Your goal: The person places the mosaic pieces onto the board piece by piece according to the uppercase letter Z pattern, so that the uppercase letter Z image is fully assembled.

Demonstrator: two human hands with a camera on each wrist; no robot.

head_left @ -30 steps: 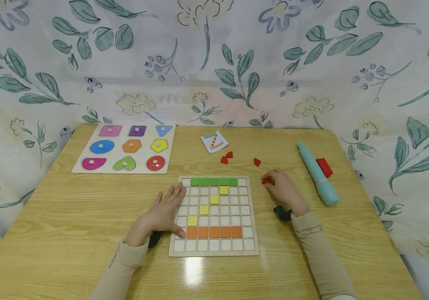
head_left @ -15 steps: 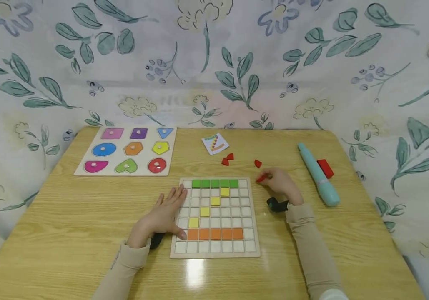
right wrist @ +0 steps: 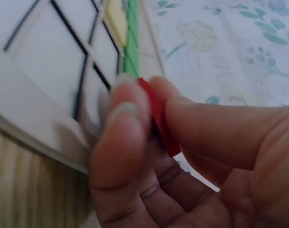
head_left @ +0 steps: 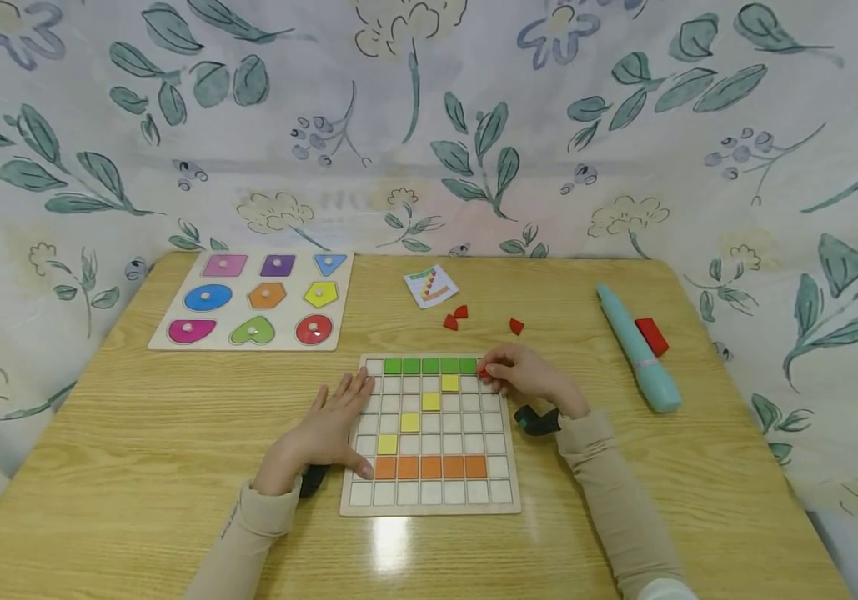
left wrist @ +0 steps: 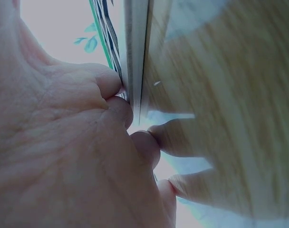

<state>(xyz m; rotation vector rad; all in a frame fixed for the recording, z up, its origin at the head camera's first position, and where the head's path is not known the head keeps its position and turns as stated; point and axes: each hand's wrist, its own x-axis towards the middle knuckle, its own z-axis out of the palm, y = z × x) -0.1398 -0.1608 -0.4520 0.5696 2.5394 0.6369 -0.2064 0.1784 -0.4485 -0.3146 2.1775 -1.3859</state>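
A wooden grid board lies on the table with a row of green squares, a diagonal of yellow squares and a row of orange squares. My left hand rests with spread, straight fingers on the board's left edge; in the left wrist view its fingertips touch that edge. Over the board's top right corner, my right hand pinches a small red piece between thumb and fingers. The fingers hide part of the piece. Its full outline cannot be made out.
Loose red quarter-round pieces lie beyond the board, near a small pattern card. A shape puzzle board is at the back left. On the right are a teal tapered object and a red block.
My right hand has picked the red piece up from the table and carried it left to the board's top right corner. The left hand stays in place on the board.
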